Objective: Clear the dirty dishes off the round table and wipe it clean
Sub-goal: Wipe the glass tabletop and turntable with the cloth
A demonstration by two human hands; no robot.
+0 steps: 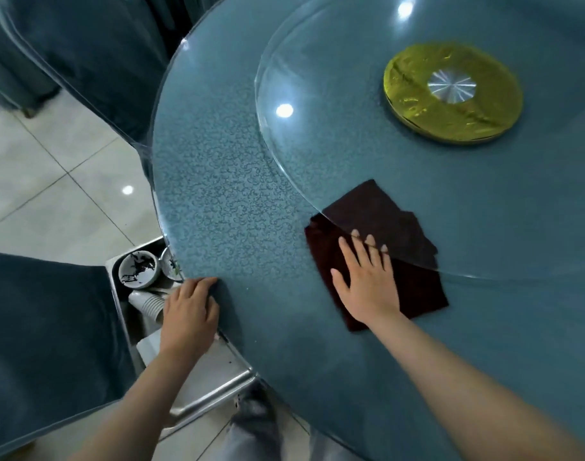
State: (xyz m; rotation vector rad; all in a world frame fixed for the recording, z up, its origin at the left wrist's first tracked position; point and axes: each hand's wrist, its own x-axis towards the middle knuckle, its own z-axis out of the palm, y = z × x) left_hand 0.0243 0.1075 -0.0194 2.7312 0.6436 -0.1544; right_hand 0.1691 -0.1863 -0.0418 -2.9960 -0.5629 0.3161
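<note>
Cloth: dark maroon folded wiping cloth, near-right on the round blue-green patterned counter, far corner tucked under the clear glass turntable.
Right hand: flat, fingers spread, pressing the cloth.
Left hand: curled over the counter's near-left rim.
Handling: soft, light, likely bunches; best pressed mid-cloth.
Dishes: soiled white bowl in a steel bin below.

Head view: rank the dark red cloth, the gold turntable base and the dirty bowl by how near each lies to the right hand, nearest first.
1. Dark red cloth: directly under the right hand, partly tucked beneath the glass turntable.
2. Gold turntable base: farther up the table, toward its centre.
3. Dirty bowl: off the table's left edge, down in the metal bin.
</note>
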